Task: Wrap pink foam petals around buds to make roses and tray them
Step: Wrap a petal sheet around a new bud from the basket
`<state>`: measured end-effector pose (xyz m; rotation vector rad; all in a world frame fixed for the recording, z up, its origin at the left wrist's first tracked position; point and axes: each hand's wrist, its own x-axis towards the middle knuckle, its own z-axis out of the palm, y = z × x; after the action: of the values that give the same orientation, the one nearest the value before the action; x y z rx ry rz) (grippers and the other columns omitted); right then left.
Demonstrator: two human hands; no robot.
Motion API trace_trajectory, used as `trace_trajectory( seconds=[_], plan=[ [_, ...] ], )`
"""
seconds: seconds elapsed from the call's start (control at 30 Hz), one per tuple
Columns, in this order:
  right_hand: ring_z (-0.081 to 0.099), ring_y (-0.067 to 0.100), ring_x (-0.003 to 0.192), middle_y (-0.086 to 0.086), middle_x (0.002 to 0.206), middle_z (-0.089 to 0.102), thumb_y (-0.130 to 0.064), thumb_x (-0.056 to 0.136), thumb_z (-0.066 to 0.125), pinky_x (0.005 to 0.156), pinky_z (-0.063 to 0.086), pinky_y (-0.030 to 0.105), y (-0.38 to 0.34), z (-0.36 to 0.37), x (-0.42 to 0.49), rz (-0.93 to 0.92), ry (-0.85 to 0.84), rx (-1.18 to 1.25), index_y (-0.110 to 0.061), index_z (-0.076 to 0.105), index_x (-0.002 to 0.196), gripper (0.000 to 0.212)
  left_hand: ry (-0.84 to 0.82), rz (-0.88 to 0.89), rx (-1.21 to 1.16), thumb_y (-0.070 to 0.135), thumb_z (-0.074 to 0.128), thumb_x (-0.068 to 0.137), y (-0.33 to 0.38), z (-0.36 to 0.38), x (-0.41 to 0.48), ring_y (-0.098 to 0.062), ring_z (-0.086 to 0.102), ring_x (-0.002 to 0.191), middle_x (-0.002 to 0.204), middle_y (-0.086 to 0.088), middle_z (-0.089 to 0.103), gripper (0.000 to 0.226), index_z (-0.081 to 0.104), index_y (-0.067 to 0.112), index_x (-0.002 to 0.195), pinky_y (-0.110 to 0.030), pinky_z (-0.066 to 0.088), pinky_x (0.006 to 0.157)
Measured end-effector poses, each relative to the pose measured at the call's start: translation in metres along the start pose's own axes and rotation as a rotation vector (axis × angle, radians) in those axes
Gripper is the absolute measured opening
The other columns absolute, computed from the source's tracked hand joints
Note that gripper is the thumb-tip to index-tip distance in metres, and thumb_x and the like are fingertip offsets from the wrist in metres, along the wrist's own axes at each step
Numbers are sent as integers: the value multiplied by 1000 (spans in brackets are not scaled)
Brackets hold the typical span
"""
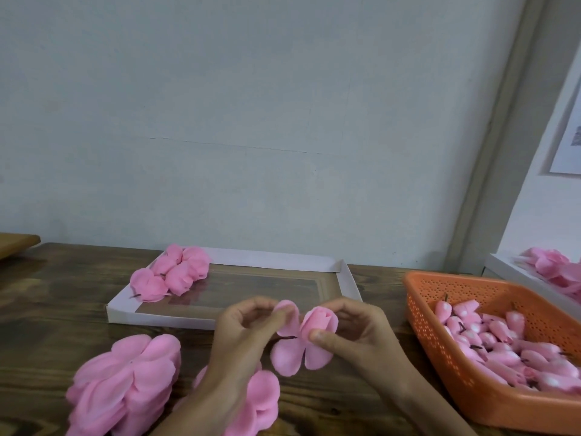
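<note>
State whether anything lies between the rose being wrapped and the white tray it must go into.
Nothing visible does. The half-wrapped rose is held just in front of the tray, at its near rim; the finished roses fill only its far left corner.

orange basket (434, 341): cut off at right edge | petal stack (125, 382): cut off at bottom edge

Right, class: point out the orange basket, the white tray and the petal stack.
orange basket (462, 289), head view, perforated far wall.
white tray (157, 319), head view, near rim.
petal stack (125, 369), head view, top petal.
</note>
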<state>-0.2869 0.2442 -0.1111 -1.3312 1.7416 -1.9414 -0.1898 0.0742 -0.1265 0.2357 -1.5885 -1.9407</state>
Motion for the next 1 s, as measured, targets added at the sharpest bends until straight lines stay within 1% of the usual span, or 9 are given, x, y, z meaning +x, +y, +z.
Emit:
trace_trajectory(
  seconds=[0.07, 0.13, 0.23, 0.33, 0.47, 0.6, 0.73, 0.83, 1.0],
  plan=[
    [77, 26, 104, 9, 114, 79, -8, 86, 84, 86, 61, 29, -1, 4, 0, -5, -14, -8, -15, 80, 105, 21, -2, 65, -4, 27, 94, 74, 2, 3, -4, -21, 73, 73, 79, -14, 77, 25, 77, 8, 78, -26, 55, 63],
    [75, 26, 110, 5, 122, 77, -11, 86, 85, 88, 61, 33, -1, 8, 0, -4, -6, -22, -20, 80, 104, 21, -11, 146, 12, 28, 90, 72, 3, 5, -8, -21, 74, 72, 79, -14, 78, 22, 80, 10, 79, -25, 56, 63],
    [77, 26, 104, 4, 113, 80, -17, 86, 87, 86, 63, 36, -1, 11, -1, 12, 29, -77, -24, 80, 105, 21, -39, 243, 37, 24, 84, 74, 2, 6, -10, -18, 74, 70, 76, -13, 77, 14, 82, 11, 79, -22, 55, 63],
    [78, 24, 96, 5, 103, 81, -14, 81, 88, 82, 62, 32, -1, 11, -2, 12, 91, -114, -18, 79, 101, 22, -78, 328, 35, 15, 90, 78, -1, 5, -6, -18, 71, 73, 77, -12, 74, 12, 81, 8, 76, -21, 54, 66],
    [78, 27, 95, 8, 102, 80, -10, 79, 89, 84, 64, 41, -1, 10, -2, 0, 122, -133, -7, 76, 103, 28, -100, 413, 96, 29, 83, 75, -2, 7, -6, -19, 71, 78, 83, -10, 72, 12, 82, 17, 76, -21, 54, 71],
    [78, 29, 98, 6, 107, 80, -10, 77, 92, 83, 64, 52, -2, 11, -3, -24, 116, -129, -8, 76, 103, 30, -98, 435, 112, 28, 84, 81, -3, 7, -6, -22, 71, 79, 83, -11, 73, 10, 84, 18, 80, -23, 55, 72],
    [78, 30, 96, 4, 104, 80, -30, 74, 93, 85, 64, 53, 0, 20, -5, -46, 125, -164, -16, 77, 101, 34, -21, 370, 93, 17, 80, 80, -5, 7, -8, -25, 73, 79, 81, -12, 74, 5, 84, 14, 82, -30, 57, 71],
    [78, 29, 94, 5, 101, 81, -28, 75, 94, 85, 64, 51, 2, 25, -6, -41, 125, -144, -21, 77, 96, 29, -5, 332, 68, 17, 79, 79, -5, 7, -10, -27, 73, 78, 80, -13, 75, 7, 84, 14, 83, -35, 58, 71],
    [79, 29, 90, 8, 95, 81, -30, 71, 94, 80, 64, 54, 0, 22, -4, -45, 206, -118, -10, 74, 93, 36, -69, 339, 60, 20, 80, 83, 0, 9, -12, -21, 77, 84, 87, -11, 79, 9, 85, 16, 88, -21, 58, 72]
  ],
)
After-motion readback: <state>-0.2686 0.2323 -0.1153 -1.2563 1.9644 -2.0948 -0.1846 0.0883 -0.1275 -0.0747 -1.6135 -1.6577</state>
